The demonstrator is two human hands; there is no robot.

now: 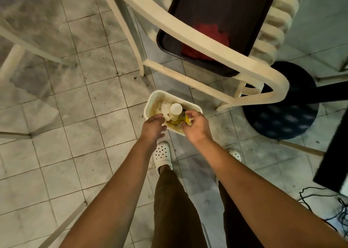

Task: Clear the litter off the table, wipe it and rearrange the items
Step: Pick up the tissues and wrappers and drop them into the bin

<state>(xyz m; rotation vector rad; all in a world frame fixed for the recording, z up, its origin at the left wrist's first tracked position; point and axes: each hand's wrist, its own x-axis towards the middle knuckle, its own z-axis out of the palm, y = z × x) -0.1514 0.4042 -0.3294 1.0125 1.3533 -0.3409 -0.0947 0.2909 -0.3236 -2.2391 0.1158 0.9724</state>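
Person stood over a small white bin (150,104) on the tiled floor (75,106), both hands at its mouth, dropping table litter in. Litter sat in the bin: a white paper cup (176,109) upright on top, crumpled white paper (163,108) beside it, a yellow wrapper (185,120) under the right hand.

Right hand (194,125) had fingers curled round the yellow wrapper, pinching it at the bin's near edge. Left hand (153,126) hovered at the near-left rim, fingers loosely extended, gripping nothing I could see.

To do it well, I judged: push the wrapper down past the cup so nothing springs out, steady the bin with the left hand, let go only once it is below the rim.

Hard to tell: the table itself was mostly out of frame, only a dark slab cut off at right (335,153). A dark tray (216,18) with a red cloth (205,39) lay on a cream plastic chair (188,37), partly hidden by the armrest. Bin bottom was hidden by litter. Left fingertips may have touched the paper; could not tell.
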